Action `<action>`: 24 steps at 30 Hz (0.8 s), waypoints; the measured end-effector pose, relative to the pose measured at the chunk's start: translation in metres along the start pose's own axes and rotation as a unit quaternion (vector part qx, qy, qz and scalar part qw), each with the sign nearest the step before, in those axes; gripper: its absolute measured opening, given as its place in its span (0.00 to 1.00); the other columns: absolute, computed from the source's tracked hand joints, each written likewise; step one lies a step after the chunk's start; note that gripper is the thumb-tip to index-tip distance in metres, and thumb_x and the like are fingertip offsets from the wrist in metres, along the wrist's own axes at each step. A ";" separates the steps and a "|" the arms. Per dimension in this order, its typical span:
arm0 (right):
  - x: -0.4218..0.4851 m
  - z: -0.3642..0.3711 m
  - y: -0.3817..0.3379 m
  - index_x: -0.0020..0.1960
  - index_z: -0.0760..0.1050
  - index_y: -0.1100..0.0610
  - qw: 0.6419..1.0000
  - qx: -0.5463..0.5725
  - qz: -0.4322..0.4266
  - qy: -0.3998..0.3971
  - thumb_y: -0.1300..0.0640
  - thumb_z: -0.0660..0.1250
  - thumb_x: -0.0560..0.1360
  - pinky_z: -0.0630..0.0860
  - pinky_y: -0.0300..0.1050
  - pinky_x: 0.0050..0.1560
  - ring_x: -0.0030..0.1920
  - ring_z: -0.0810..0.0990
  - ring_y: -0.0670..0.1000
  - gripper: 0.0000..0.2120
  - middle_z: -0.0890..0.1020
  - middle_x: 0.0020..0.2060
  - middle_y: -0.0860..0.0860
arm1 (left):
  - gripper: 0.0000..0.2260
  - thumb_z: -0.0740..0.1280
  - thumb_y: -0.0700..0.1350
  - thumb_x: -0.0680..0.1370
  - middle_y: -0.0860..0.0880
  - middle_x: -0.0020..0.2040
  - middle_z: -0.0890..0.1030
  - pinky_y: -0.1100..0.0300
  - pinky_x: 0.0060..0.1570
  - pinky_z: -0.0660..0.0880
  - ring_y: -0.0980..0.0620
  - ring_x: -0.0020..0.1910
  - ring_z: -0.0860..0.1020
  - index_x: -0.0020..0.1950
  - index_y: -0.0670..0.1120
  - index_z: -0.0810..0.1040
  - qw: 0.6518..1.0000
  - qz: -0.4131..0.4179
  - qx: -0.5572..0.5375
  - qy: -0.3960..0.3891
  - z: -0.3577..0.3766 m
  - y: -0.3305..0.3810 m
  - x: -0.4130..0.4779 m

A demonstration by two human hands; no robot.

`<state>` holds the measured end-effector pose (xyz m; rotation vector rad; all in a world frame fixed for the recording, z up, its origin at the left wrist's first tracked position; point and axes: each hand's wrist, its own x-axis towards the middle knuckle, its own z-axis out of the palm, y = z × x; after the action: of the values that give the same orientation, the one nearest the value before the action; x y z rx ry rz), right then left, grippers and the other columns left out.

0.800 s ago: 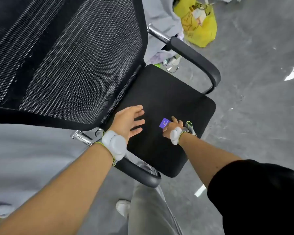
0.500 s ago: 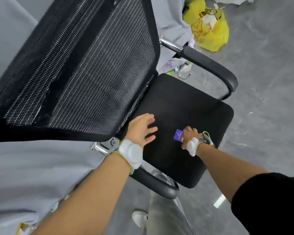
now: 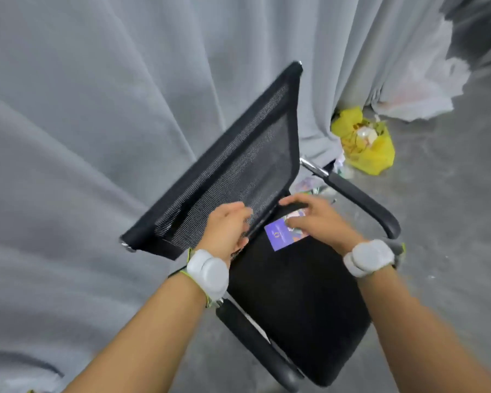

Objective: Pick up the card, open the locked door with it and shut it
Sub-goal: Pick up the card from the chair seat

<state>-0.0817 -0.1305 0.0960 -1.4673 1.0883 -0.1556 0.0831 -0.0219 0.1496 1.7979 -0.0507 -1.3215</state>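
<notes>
A purple card (image 3: pixel 281 235) is in my right hand (image 3: pixel 318 222), gripped by the fingers and raised over the black seat of an office chair (image 3: pixel 295 293). My left hand (image 3: pixel 227 231) hovers just to the left of the card, over the lower edge of the mesh backrest (image 3: pixel 238 177), with fingers loosely curled and nothing in it. Both wrists carry white bands. No door is in view.
A grey curtain (image 3: pixel 97 123) hangs behind and left of the chair. A yellow bag (image 3: pixel 366 146) and a white bag (image 3: pixel 420 89) lie on the grey floor at the far right. The chair's black armrests (image 3: pixel 363 202) flank the seat.
My right hand has lifted the card off the seat and brought it up toward the backrest. My head has risen, so the chair looks smaller and the curtain fills the view.
</notes>
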 end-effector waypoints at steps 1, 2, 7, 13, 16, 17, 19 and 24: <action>-0.012 0.000 -0.030 0.57 0.80 0.54 0.999 -0.006 -0.036 -0.019 0.69 0.70 0.73 0.71 0.32 0.28 0.25 0.73 0.40 0.16 0.76 0.27 0.46 | 0.12 0.70 0.45 0.76 0.49 0.53 0.81 0.57 0.42 0.75 0.50 0.50 0.79 0.59 0.50 0.79 1.000 0.016 -0.002 -0.009 -0.008 0.010 -0.015; -0.024 0.002 -0.057 0.58 0.79 0.53 0.997 0.002 -0.071 -0.034 0.67 0.70 0.74 0.70 0.33 0.29 0.26 0.72 0.42 0.15 0.76 0.26 0.45 | 0.12 0.69 0.46 0.76 0.50 0.53 0.81 0.57 0.43 0.75 0.51 0.49 0.79 0.59 0.50 0.80 0.999 0.032 -0.005 -0.020 -0.018 0.020 -0.030; -0.072 0.038 -0.178 0.60 0.77 0.52 0.975 0.006 -0.215 -0.059 0.63 0.69 0.77 0.67 0.34 0.26 0.24 0.69 0.44 0.13 0.78 0.31 0.50 | 0.09 0.65 0.44 0.80 0.48 0.45 0.84 0.61 0.40 0.74 0.53 0.39 0.81 0.58 0.45 0.82 0.991 0.115 -0.048 -0.049 -0.076 0.066 -0.112; -0.114 0.132 -0.272 0.56 0.77 0.53 0.953 0.095 -0.260 -0.126 0.61 0.74 0.74 0.68 0.38 0.24 0.25 0.70 0.50 0.12 0.82 0.36 0.62 | 0.08 0.66 0.38 0.80 0.44 0.44 0.85 0.65 0.35 0.78 0.53 0.37 0.83 0.55 0.38 0.82 0.954 0.231 -0.178 0.074 -0.177 0.084 -0.210; -0.138 0.180 -0.307 0.56 0.78 0.55 0.936 0.109 -0.294 -0.161 0.62 0.73 0.74 0.67 0.39 0.25 0.25 0.69 0.49 0.12 0.82 0.32 0.56 | 0.08 0.67 0.38 0.79 0.42 0.47 0.85 0.64 0.37 0.79 0.51 0.40 0.83 0.56 0.38 0.81 0.936 0.236 -0.225 0.132 -0.220 0.077 -0.249; -0.147 0.199 -0.316 0.56 0.77 0.56 0.931 0.109 -0.298 -0.178 0.62 0.74 0.74 0.67 0.38 0.24 0.24 0.68 0.48 0.12 0.82 0.31 0.54 | 0.07 0.67 0.38 0.79 0.43 0.47 0.85 0.64 0.37 0.80 0.51 0.40 0.83 0.55 0.38 0.81 0.928 0.236 -0.244 0.152 -0.235 0.073 -0.262; -0.173 0.243 -0.336 0.56 0.76 0.56 0.915 0.098 -0.316 -0.230 0.62 0.74 0.73 0.67 0.38 0.24 0.23 0.68 0.46 0.13 0.83 0.32 0.53 | 0.06 0.67 0.38 0.79 0.43 0.46 0.85 0.62 0.38 0.80 0.50 0.41 0.83 0.54 0.40 0.82 0.906 0.248 -0.280 0.198 -0.271 0.058 -0.295; -0.229 0.319 -0.360 0.56 0.75 0.57 0.887 0.079 -0.339 -0.303 0.59 0.75 0.73 0.68 0.37 0.25 0.23 0.72 0.44 0.14 0.85 0.34 0.53 | 0.04 0.68 0.39 0.79 0.45 0.43 0.85 0.61 0.37 0.80 0.52 0.37 0.82 0.51 0.43 0.82 0.864 0.255 -0.341 0.270 -0.330 0.021 -0.356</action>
<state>0.1889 0.1857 0.4285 -1.5432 0.0291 -0.2446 0.1978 0.3442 0.4469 1.3325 0.2122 -0.3446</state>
